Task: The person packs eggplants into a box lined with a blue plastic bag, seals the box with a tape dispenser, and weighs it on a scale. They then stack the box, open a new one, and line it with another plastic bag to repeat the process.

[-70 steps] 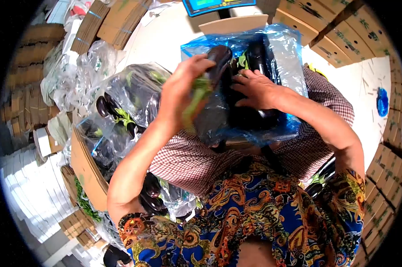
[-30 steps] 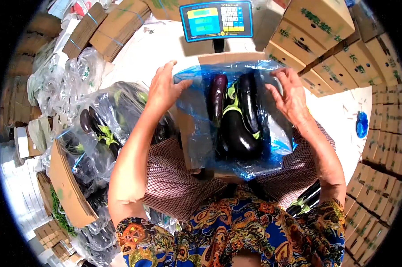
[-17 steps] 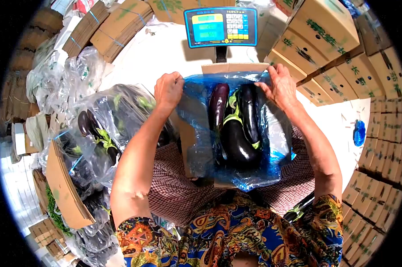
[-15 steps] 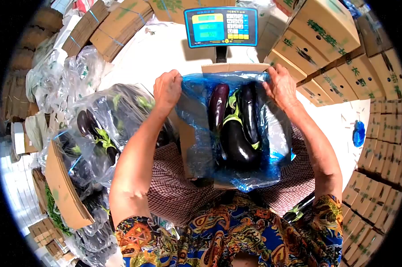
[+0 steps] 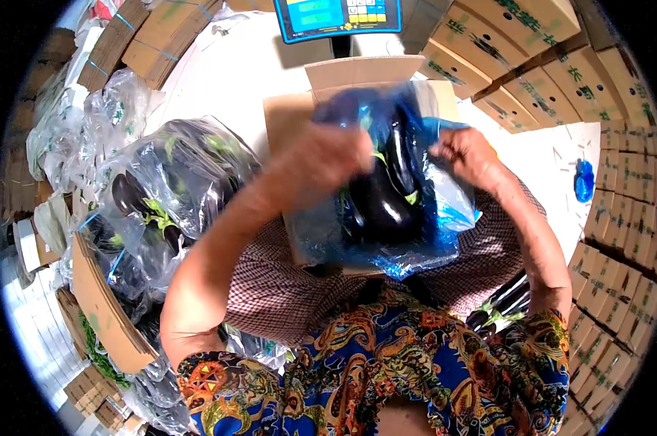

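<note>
An open cardboard box [image 5: 365, 70] stands in front of me, lined with blue plastic film [image 5: 445, 211]. Dark eggplants [image 5: 385, 203] with green stems lie inside the film. My left hand [image 5: 343, 149], smeared by motion, is over the upper left of the eggplants, with its fingers closed on the film's edge. At the right side of the box my right hand [image 5: 465, 154] has its fingers closed on the film. The film between my hands is partly folded over the eggplants' upper ends.
A digital scale display [image 5: 339, 16] rises behind the box. Clear bags of eggplants [image 5: 176, 182] lie at the left, beside flattened cardboard [image 5: 110, 305]. Printed cartons [image 5: 514, 43] are stacked at the right, near a blue plastic roll [image 5: 583, 181].
My left hand has moved right and inward over the box, drawing film across the eggplants. My right hand has shifted slightly lower. The cardboard flaps now show more, and the view has tilted down.
</note>
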The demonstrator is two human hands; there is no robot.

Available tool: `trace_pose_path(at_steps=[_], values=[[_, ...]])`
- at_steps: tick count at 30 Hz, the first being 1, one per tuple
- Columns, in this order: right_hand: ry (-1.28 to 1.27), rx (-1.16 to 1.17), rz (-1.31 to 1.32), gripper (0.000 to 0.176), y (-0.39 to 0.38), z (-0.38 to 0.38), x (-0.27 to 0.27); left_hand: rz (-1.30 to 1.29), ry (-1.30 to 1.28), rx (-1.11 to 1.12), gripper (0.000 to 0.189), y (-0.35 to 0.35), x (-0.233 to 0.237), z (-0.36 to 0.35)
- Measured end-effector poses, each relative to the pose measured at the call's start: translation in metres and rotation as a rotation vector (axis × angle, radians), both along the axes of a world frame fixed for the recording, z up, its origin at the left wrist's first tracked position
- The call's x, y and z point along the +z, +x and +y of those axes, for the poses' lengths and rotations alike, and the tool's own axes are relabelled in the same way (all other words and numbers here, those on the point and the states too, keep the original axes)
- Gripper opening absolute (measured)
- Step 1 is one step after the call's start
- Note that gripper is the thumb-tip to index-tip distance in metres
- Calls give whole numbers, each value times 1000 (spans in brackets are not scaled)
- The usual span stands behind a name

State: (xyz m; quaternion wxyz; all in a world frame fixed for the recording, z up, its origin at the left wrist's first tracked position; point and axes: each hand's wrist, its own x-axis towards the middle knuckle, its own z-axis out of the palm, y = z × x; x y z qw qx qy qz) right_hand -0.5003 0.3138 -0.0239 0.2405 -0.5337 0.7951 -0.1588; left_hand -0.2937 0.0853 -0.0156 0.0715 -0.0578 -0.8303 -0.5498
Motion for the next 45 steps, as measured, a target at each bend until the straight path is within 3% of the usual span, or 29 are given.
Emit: trace_pose_path(at_steps=[2,5,8,9,10,12,13,16,17,18,20,21,22,25,26,28,30,31,33,34,36,37,40,42,44,45], values=[[24,93,78,14,16,14,-6,-439,-328,-495,10,7,1,40],[-277,-47,44,21,8,28,-7,-653,-270,-587,10,21,10,54],[-341,-277,182,39,-6,35,-14,-238,-253,-189,20,30,12,39],[-169,-378,106,49,-8,37,-16,-298,-241,-187,23,29,25,39],[-33,-439,26,45,-12,40,-22,-360,-228,-181,26,30,40,39],[171,-310,144,40,-26,48,-46,-395,-234,-199,33,42,46,42],[127,-244,281,31,-20,50,-45,-367,-250,-224,37,51,40,45],[257,-68,329,27,-2,47,-24,-378,-430,-299,51,75,36,56],[63,-29,4,23,-2,51,-19,-353,-470,-291,52,80,35,61],[36,-111,-555,23,2,47,-8,-328,-507,-280,52,85,33,66],[-218,-226,-1021,25,16,42,32,-334,-500,-252,48,88,23,75],[-370,-220,-1012,26,18,37,41,-360,-503,-247,46,88,16,79],[-367,-300,-976,30,17,38,41,-382,-509,-244,43,87,13,80],[-124,-357,-451,51,17,58,16,-440,-580,-275,36,85,13,83],[49,-366,-506,52,21,69,14,-453,-593,-272,34,86,14,83],[200,-339,-319,55,41,82,3,-485,-619,-266,30,89,19,81],[322,-246,-418,45,54,90,-6,-479,-661,-283,27,88,18,79],[248,-89,-373,41,50,112,-44,-477,-681,-292,26,88,19,78],[202,109,-339,29,52,122,-47,-562,-733,-341,22,80,36,71],[279,-6,-537,29,51,118,-31,-604,-758,-365,19,76,41,67],[431,-241,-928,27,47,113,-9,-399,-471,-322,17,75,31,54],[327,-299,-1033,24,42,110,1,-299,-326,-295,15,72,25,48],[-76,-498,-1326,19,19,89,20,-346,-212,-105,15,43,4,29],[-234,-513,-1329,19,15,57,10,-543,-234,149,18,23,-13,19],[-273,-535,-1322,32,16,37,4,-485,-345,221,19,17,-41,7],[-295,-523,-1181,37,14,36,5,-460,-402,257,20,19,-48,1]])
